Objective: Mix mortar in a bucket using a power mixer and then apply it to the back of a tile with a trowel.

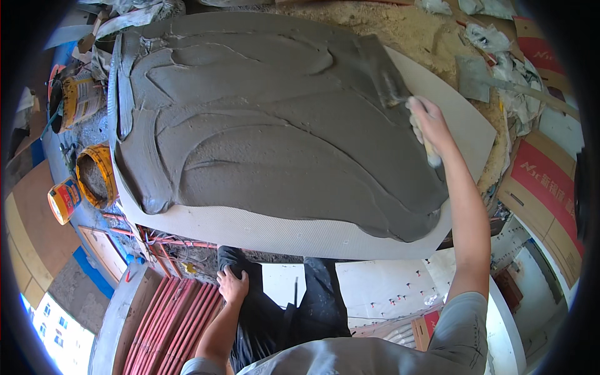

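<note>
My right hand (428, 122) is wrapped round the pale handle of a trowel. The flat blade of this trowel (382, 72) lies on grey wet mortar (269, 144), near the right part of the far edge. The mortar is spread thickly, with curved ridges, over a large pale slab (472, 134) with a finely patterned face. Bare slab shows along the near edge and at the right corner. My left hand (233, 286) rests on my dark-trousered knee, below the slab's near edge, its fingers lying over the cloth with nothing seen in them.
Two yellow buckets (114, 181) stand left of the slab, beside a small orange-and-white tub (64, 201). A shovel (473, 78) lies on sand (400, 28) at the far right. Cardboard boxes (542, 194) stand right. Red pipes (165, 325) are stacked at lower left.
</note>
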Demonstrator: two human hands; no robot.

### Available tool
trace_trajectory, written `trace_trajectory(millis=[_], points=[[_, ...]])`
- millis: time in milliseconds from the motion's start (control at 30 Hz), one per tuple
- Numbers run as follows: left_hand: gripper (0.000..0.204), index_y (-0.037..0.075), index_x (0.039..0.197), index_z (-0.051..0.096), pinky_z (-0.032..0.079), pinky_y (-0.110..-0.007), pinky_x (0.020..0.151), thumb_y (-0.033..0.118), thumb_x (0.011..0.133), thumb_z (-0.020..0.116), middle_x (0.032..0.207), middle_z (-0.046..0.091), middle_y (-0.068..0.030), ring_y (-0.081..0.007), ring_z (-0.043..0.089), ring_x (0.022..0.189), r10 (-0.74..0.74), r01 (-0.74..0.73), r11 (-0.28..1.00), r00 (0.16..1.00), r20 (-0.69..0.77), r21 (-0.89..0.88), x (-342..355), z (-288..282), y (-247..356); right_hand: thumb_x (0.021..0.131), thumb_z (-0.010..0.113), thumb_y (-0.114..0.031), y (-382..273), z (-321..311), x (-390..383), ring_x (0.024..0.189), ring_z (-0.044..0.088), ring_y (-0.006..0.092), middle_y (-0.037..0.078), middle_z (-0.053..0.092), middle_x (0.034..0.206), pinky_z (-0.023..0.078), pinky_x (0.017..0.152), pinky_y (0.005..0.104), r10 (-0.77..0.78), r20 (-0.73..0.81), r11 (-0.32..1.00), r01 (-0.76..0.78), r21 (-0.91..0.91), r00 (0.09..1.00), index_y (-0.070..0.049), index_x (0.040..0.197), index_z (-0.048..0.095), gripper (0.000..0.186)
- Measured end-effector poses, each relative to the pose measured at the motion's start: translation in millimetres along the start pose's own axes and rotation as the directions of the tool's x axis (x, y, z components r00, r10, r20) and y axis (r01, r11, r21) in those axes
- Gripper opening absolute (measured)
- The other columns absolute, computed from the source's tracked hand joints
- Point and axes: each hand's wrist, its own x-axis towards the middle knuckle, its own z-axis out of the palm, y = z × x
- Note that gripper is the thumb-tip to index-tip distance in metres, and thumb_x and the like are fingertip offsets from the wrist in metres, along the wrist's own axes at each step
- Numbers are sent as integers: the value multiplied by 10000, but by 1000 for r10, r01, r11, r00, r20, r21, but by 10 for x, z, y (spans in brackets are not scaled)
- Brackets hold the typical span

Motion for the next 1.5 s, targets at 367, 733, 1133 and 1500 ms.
trace_trajectory(millis=[367,733,1133,1500], points=[[724,130,1497,520,520,-575,1038,509,910,713,1371,558,-234,-445,560,1311,54,-48,994,997,58,-93,-546,280,146,1071,560,-609,885,-47,133,490,479,89,-1,507,678,402,426,308,-9,71,1000,8,22,997,-124,889,610,521],[698,94,1490,535,496,-530,1082,466,934,734,1371,609,-280,-466,593,1291,220,-217,953,975,-11,-210,-609,467,-277,1078,554,-481,3173,-367,-2283,935,738,435,242,761,971,568,837,539,73,255,445,198,-873,964,-6,1176,630,491],[669,43,1468,555,491,-512,1088,414,943,740,1363,623,-292,-470,596,1286,337,-338,908,940,-50,-248,-729,606,-531,1058,549,-547,3785,674,-2916,921,736,489,295,744,909,585,853,588,14,304,518,253,-817,953,-32,1209,630,542],[643,-6,1418,595,487,-485,1111,400,943,749,1349,650,-291,-444,611,1296,374,-372,885,926,-49,-280,-787,672,-722,1094,518,-562,2624,899,-1641,478,501,134,2,515,568,400,447,361,112,163,993,-104,-54,980,-111,743,548,572]])
